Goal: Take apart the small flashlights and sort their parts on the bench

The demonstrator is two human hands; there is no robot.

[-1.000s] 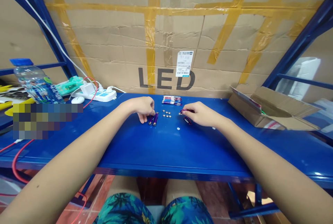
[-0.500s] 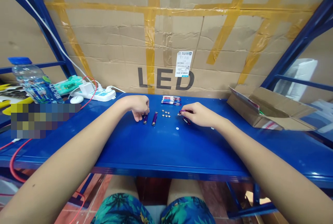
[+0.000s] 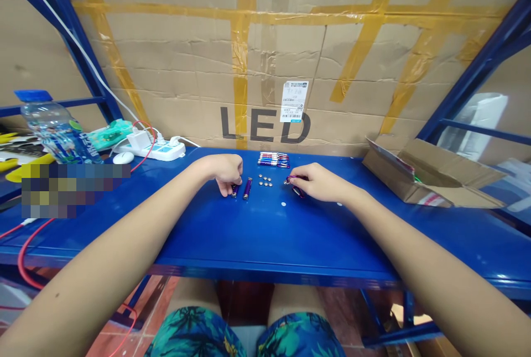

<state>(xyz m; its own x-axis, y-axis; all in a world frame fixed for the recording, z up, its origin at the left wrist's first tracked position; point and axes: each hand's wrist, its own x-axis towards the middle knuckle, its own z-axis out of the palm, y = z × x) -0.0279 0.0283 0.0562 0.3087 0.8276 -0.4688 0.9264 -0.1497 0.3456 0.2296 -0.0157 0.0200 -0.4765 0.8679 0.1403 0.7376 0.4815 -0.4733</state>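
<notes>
My left hand (image 3: 228,173) is closed, with its fingers down on the table around the upper part of a small purple metal tube (image 3: 234,191). A second purple tube (image 3: 248,188) lies just right of it. My right hand (image 3: 311,181) pinches a slim purple piece (image 3: 291,178) with a silvery end. Another dark purple part (image 3: 298,192) shows beneath its fingers, partly hidden. Between my hands several button cells (image 3: 265,180) sit in two rows. Behind them lies a row of coloured metal tubes (image 3: 274,159), red, blue and purple with silvery parts.
On the right stands an open cardboard box (image 3: 423,177). At the left are a power strip (image 3: 164,150), a water bottle (image 3: 58,130) and a red cable (image 3: 25,252). A small white disc (image 3: 283,204) lies on the blue table (image 3: 257,235). A big carton (image 3: 186,69) forms the back.
My left hand has shifted slightly right with the purple tube, which is now closer to the second tube. My right hand stays about where it was.
</notes>
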